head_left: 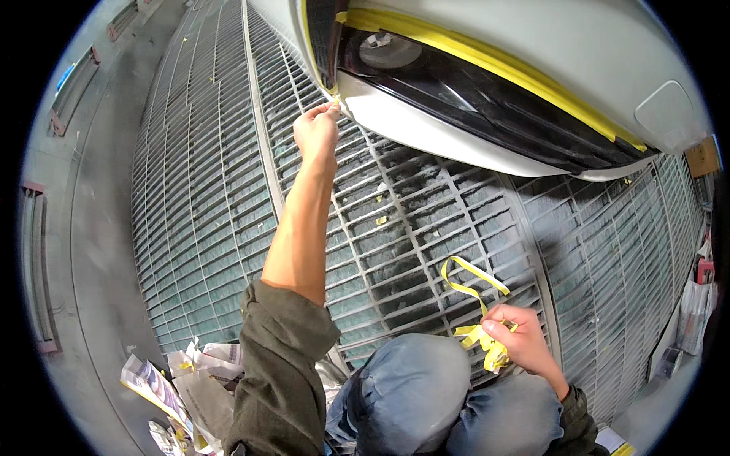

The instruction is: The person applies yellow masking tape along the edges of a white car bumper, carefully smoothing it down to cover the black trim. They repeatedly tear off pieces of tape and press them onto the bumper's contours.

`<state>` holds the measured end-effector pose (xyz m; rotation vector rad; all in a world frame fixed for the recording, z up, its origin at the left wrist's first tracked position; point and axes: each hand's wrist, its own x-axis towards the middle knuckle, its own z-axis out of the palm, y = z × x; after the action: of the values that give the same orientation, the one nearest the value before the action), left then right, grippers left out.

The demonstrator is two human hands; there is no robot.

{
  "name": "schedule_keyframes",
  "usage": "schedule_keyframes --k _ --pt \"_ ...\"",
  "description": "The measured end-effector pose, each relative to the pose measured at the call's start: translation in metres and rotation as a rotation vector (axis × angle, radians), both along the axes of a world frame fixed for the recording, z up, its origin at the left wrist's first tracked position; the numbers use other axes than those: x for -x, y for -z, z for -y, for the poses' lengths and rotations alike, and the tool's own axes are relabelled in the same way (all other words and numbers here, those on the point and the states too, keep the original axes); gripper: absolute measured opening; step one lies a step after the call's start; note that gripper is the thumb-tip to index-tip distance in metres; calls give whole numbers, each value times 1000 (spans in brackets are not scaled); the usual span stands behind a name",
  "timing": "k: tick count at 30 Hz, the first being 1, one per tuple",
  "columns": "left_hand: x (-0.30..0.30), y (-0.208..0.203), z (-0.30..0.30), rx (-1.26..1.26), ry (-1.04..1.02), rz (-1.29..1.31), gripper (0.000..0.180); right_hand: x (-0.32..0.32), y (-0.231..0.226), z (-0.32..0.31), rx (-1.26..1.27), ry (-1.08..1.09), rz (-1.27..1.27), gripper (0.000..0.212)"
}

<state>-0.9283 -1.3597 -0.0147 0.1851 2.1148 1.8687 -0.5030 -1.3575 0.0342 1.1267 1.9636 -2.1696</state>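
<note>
My left hand (315, 135) reaches forward to the lower corner of a white car bumper (426, 125), its fingertips pinched on a bit of yellow masking tape (335, 99) at the edge. Along the dark trim panel (471, 99) above that edge runs a wide strip of yellow tape (502, 64). Close to my knees, my right hand (523, 338) is closed around a crumpled wad of yellow masking tape (496, 354). From this wad a long loose strip (465, 289) curls up and away over the grating.
Metal floor grating (205, 152) spreads under the car, with small yellow scraps (381, 220) on it. Crumpled paper (205, 387) lies at my lower left. My bent knees (411, 387) are between my arms. A cardboard box (703, 157) stands at the far right.
</note>
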Motion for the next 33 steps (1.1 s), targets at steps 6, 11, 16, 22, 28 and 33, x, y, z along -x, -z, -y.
schedule_keyframes --k 6,11,16,22,28,33 --pt "-6 -6 -7 -204 51 208 16 -6 7 -2 8 14 -96 14" --pt "-1 -13 -1 -277 85 345 6 -8 8 -3 119 26 -123 15" --pt "-9 -19 -6 -319 40 398 10 -18 21 -3 116 34 -171 15" --pt "-6 -19 -1 -374 79 384 10 -26 31 0 139 46 -214 16" --pt "-7 -18 7 -359 83 357 12 -31 35 -1 140 56 -203 17" --pt "-6 -19 12 -127 -320 115 26 -34 38 -3 138 71 -223 17"
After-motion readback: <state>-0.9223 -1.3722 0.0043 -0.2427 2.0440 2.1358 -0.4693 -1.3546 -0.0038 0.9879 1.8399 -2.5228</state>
